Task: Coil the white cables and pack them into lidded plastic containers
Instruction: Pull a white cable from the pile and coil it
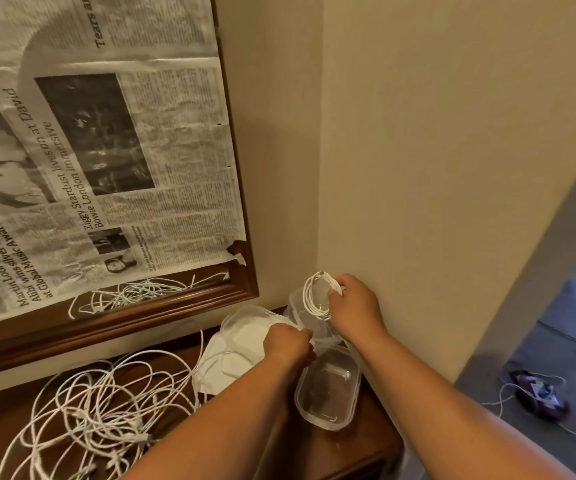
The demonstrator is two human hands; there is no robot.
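newspaper (pixel 89 150) spread over a dark wooden frame (pixel 175 306) against the beige wall (pixel 418 168), a white face mask (pixel 217 362) on the brown wooden tabletop (pixel 317 445) below, and off right a small purple thing (pixel 539 394) on grey carpet (pixel 487 382).

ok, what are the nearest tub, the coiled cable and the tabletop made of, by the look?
Nearest tub: clear glossy plastic, likely thin; the dark top shows through and its rim catches light. Coiled cable in the right hand: white matte jacket, probably soft plastic or rubber; it holds tight loops. Tabletop: dark brown wood or veneer, cannot tell which; faint sheen.
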